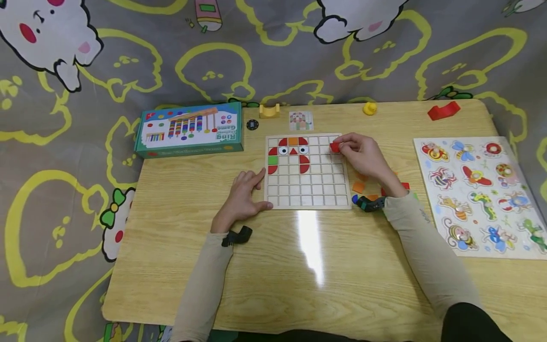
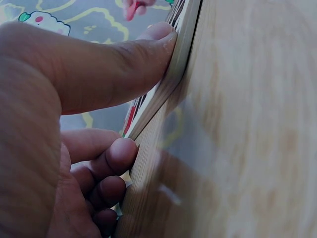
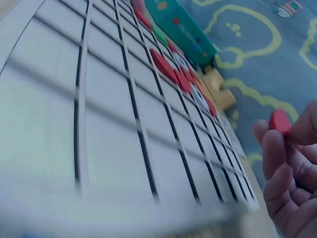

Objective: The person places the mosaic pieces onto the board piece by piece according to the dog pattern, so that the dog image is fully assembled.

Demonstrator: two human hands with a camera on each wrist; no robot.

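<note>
A wooden grid board [image 1: 320, 192] lies on the table, with red, green, orange and eye-patterned tiles [image 1: 304, 164] in its upper left squares. My left hand [image 1: 242, 197] is at the board's left side, its thumb and index finger spread and touching the edge. In the left wrist view the thumb [image 2: 114, 69] rests along that edge, and the other fingers are bent loosely. Over the board's upper right squares, my right hand [image 1: 363, 154] pinches a small red tile [image 3: 280, 122] between thumb and fingertips. The tile's full shape is partly covered by the fingers.
Loose orange tiles [image 1: 358, 187] and red ones lie right of the board, partly under the right arm. Behind it are a pattern card [image 1: 301, 120], a yellow arch block [image 1: 269, 111] and a game box [image 1: 190, 130]. An insect puzzle board [image 1: 483, 199] lies at right.
</note>
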